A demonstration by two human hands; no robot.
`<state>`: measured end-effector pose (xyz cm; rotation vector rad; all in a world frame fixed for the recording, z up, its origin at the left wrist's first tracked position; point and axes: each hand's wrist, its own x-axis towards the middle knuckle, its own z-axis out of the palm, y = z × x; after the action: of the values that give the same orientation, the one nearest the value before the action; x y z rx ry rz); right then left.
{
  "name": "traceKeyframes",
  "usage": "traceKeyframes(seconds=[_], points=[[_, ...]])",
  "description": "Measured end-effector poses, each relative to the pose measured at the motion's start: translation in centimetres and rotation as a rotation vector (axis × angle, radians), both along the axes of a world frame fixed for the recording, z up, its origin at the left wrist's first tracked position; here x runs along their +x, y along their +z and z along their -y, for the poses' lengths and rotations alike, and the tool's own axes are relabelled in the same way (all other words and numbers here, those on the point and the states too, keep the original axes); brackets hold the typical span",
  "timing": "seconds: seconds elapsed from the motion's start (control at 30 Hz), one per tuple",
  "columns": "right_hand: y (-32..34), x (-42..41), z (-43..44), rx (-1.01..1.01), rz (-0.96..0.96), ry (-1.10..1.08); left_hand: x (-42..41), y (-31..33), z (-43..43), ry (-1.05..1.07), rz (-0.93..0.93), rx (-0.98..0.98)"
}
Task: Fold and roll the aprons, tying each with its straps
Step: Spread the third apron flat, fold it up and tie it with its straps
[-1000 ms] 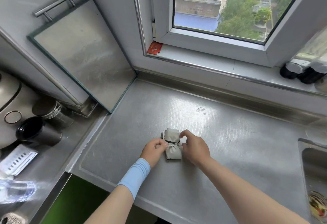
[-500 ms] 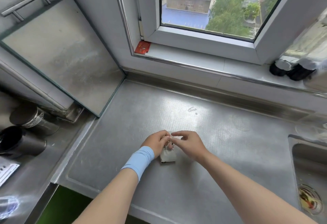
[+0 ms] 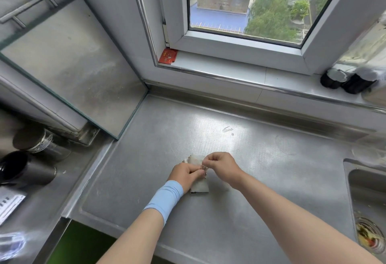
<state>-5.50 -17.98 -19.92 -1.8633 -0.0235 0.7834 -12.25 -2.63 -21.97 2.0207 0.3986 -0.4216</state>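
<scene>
A small rolled beige apron (image 3: 200,186) lies on the steel counter (image 3: 261,180), near its front middle. Both hands hover right over the bundle and hide most of it. My left hand (image 3: 184,175), with a light blue wristband, pinches a thin strap at the top of the roll. My right hand (image 3: 222,164) pinches the other strap end just beside it, fingers curled. The strap itself is thin and blurred between the fingertips.
A sink (image 3: 369,201) with a drain strainer lies at the right edge. A glass-topped lid with a bar handle (image 3: 69,63) leans against the left wall. Dark cups (image 3: 27,169) stand at the left. Two dark bottles (image 3: 344,80) and a red card (image 3: 167,56) rest on the window sill.
Both hands came together over the roll and now pinch the strap ends above it; earlier they rested on either side of the tied bundle. The camera view shifted slightly.
</scene>
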Motion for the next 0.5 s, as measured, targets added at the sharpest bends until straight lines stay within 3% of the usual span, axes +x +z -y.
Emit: traceKeyframes(seconds=[0.1, 0.17, 0.23, 0.4, 0.5], points=[[0.1, 0.2, 0.7, -0.157, 0.081, 0.104, 0.2, 0.3, 0.5, 0.048, -0.023, 0.004], [0.9, 0.7, 1.7, -0.461, 0.192, 0.399, 0.5, 0.3, 0.8, 0.15, -0.036, 0.034], [2.2, 0.9, 2.2, -0.596, 0.232, 0.65, 0.7, 0.2, 1.4, 0.196, -0.044, 0.124], [4.3, 2.5, 0.7, -0.574, 0.505, 0.885, 0.8, 0.8, 2.6, 0.039, -0.009, 0.329], [3.7, 3.4, -0.1, -0.433, 0.535, 0.716, 0.3, 1.0, 2.2, -0.079, 0.017, 0.424]])
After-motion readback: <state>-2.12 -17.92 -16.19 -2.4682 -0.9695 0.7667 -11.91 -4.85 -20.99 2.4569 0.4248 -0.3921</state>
